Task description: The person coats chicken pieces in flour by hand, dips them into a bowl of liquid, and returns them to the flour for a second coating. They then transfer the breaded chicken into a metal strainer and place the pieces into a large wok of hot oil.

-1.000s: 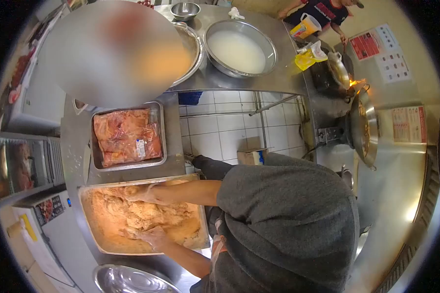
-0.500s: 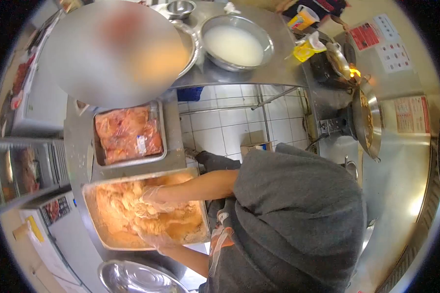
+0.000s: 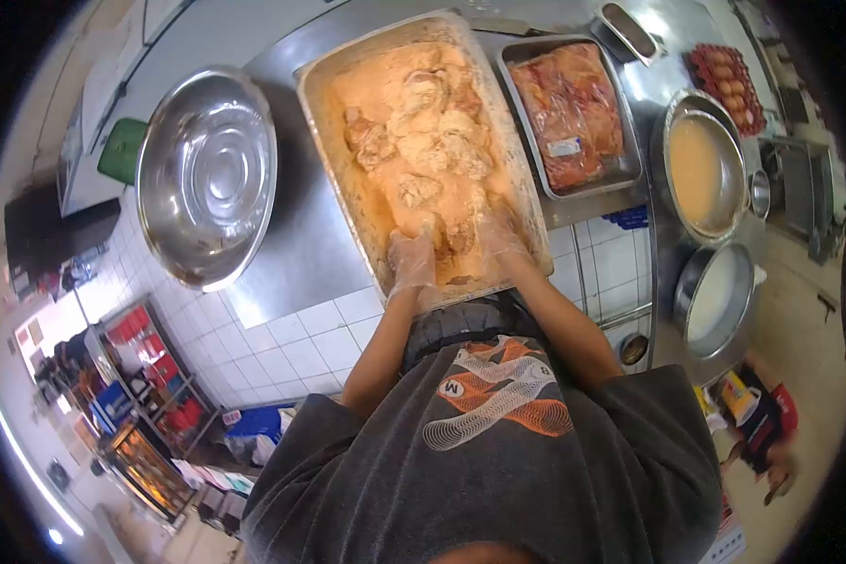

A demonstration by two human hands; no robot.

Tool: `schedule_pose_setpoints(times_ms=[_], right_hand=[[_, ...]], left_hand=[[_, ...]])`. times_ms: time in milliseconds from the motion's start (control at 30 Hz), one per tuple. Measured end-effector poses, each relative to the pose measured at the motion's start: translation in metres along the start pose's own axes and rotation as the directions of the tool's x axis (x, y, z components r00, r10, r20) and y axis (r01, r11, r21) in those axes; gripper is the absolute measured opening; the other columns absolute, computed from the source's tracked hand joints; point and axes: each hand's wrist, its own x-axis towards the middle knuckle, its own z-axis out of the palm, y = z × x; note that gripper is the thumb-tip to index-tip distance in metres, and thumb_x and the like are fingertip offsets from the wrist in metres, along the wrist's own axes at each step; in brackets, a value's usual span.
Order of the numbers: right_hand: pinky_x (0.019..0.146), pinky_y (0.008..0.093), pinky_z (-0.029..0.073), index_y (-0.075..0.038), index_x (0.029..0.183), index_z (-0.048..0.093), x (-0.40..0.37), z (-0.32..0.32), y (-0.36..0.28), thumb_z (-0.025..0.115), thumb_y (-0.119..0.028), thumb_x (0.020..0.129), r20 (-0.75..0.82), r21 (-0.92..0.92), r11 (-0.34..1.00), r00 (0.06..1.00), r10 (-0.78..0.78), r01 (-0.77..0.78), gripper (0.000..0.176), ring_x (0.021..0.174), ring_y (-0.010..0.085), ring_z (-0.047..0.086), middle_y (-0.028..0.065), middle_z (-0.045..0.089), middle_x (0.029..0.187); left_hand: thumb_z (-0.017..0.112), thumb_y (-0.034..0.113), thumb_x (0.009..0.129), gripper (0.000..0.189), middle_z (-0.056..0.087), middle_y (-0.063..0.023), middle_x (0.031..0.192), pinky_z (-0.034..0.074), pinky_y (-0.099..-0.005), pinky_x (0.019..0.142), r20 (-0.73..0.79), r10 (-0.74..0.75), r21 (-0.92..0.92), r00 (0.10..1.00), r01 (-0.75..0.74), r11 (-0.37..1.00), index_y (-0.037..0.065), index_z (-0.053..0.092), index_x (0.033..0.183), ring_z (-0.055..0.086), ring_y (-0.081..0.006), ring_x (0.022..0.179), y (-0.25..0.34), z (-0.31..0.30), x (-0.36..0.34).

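Left hand (image 3: 412, 260) and right hand (image 3: 501, 244) among several coated pieces (image 3: 420, 191), one tray (image 3: 342, 191).

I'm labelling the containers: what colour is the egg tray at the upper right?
The egg tray is dark red, seen best in the current head view.

pieces (image 3: 420, 192) in tray (image 3: 332, 162), basin (image 3: 195, 160) left

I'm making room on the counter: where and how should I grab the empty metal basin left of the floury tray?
Take the basin by opposite sides of its rim, probably from outside, thumbs over the edge: it faces up, with an exposed lip around its open mouth.
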Motion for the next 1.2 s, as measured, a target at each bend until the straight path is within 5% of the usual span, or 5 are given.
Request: schedule_pose_setpoints(times_ms=[100,333,833,1000,1200], right_hand=[[0.123,0.0424,0.026,-0.003,0.157,0.034,-0.017,-0.008,-0.025,0.039,-0.047,0.107,0.246,0.742,0.587,0.946,0.211,-0.323,0.067,0.149,0.0346,0.033,0.0195,0.037,0.161],[0.102,0.0443,0.055,-0.006,0.144,0.052,-0.031,-0.12,-0.099,0.058,-0.041,0.103,0.539,0.755,-0.386,0.837,-0.096,-0.53,0.054,0.123,0.0278,0.062,0.0141,0.061,0.138],[0.106,0.039,0.05,-0.008,0.155,0.038,0.019,-0.207,-0.172,0.048,-0.04,0.108,0.407,0.91,-0.016,0.902,-0.143,-0.414,0.058,0.131,0.0234,0.055,0.0096,0.051,0.149],[0.112,0.0414,0.042,-0.006,0.152,0.043,0.167,-0.169,-0.153,0.052,-0.039,0.104,0.052,0.512,0.73,0.832,-0.552,0.452,0.059,0.138,0.0313,0.049,0.0179,0.048,0.153],[0.111,0.0445,0.041,-0.004,0.14,0.055,0.271,-0.133,-0.251,0.055,-0.045,0.101,0.275,-0.02,0.616,0.597,-0.754,0.787,0.058,0.133,0.0357,0.053,0.0243,0.057,0.141]], left_hand=[[0.069,0.048,0.094,0.072,0.064,-0.022,0.131,0.051,-0.0448,0.1,0.365,0.025,-0.468,0.931,0.16,0.869,-0.004,0.05,0.14,0.061,-0.0353,0.123,0.005,-0.017,0.005],[0.073,0.034,0.094,0.049,0.071,-0.0145,0.116,0.06,-0.0454,0.085,0.673,0.222,-0.739,0.706,0.655,0.159,0.006,0.061,0.132,0.07,-0.0301,0.103,0.039,-0.044,-0.017],[0.05,0.054,0.102,0.063,0.062,-0.011,0.134,0.057,-0.0409,0.091,0.358,0.052,-0.929,0.932,0.35,0.121,0.007,0.052,0.145,0.065,-0.0266,0.111,0.073,-0.094,-0.046],[0.051,0.062,0.099,0.073,0.063,-0.0117,0.131,0.058,-0.0387,0.087,0.356,-0.248,-0.917,0.901,0.388,0.091,0.005,0.052,0.145,0.066,-0.025,0.106,0.05,-0.018,-0.008],[0.063,0.059,0.094,0.073,0.063,-0.0129,0.127,0.057,-0.0413,0.091,0.207,-0.244,-0.898,0.947,0.085,-0.431,0.003,0.054,0.141,0.064,-0.0266,0.11,0.085,0.026,0.025]])
